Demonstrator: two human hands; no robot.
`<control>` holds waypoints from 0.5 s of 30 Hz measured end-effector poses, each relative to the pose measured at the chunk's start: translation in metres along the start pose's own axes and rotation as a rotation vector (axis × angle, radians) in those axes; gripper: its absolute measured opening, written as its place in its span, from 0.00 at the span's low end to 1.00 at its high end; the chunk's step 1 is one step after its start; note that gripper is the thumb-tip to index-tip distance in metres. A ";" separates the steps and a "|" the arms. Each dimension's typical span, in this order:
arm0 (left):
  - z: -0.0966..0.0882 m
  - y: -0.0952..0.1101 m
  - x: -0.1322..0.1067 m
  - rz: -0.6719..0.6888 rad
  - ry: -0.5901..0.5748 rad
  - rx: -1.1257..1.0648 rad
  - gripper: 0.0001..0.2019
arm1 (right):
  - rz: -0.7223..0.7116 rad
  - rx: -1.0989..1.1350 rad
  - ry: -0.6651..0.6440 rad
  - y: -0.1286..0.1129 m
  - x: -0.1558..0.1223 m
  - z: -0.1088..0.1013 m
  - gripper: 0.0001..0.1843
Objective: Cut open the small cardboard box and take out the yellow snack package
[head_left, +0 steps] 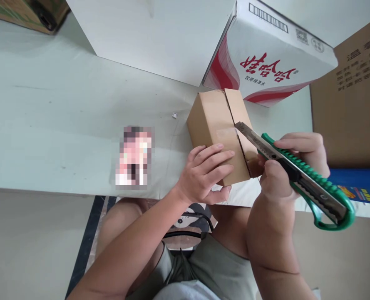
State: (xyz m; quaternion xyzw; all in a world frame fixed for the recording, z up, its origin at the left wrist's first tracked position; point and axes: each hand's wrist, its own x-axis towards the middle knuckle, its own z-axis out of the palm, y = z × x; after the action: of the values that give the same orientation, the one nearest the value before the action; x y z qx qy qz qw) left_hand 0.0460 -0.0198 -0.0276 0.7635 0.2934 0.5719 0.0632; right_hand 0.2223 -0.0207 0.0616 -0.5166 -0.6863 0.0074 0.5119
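centre right of frame, at the table (pixel 47 125) edge: small brown box (pixel 216 125) clamped by left hand (pixel 205 175), fingers across top, thumb at near end, to steady it. right hand (pixel 297 162) wrapped tight round green utility knife (pixel 311 182); i think blade tip touches the flap seam.

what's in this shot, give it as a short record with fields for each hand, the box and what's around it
left hand: lies over the near end of the box, gripping it
right hand: grips a green knife, blade out, tip at the box's top seam
box: small, brown cardboard, lying on a pale table
around: white carton with red print just behind the box; brown cardboard to the right
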 end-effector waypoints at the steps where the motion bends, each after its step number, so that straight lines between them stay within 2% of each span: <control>1: 0.000 0.000 0.000 0.001 -0.002 0.001 0.16 | -0.072 0.030 0.023 0.000 0.002 0.001 0.14; 3: 0.000 -0.001 -0.001 -0.002 -0.009 0.003 0.16 | -0.179 0.087 0.054 0.002 0.006 0.005 0.11; 5: 0.001 -0.001 -0.001 -0.005 -0.012 0.003 0.16 | -0.201 0.098 0.059 0.002 0.007 0.008 0.10; 15: 0.001 0.000 -0.001 -0.004 0.001 0.029 0.15 | -0.130 0.117 0.073 0.007 -0.001 0.012 0.11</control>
State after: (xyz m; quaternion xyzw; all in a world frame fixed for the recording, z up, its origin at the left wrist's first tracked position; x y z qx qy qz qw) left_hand 0.0467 -0.0200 -0.0284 0.7633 0.3034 0.5679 0.0533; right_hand 0.2184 -0.0126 0.0514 -0.4400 -0.6978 -0.0044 0.5653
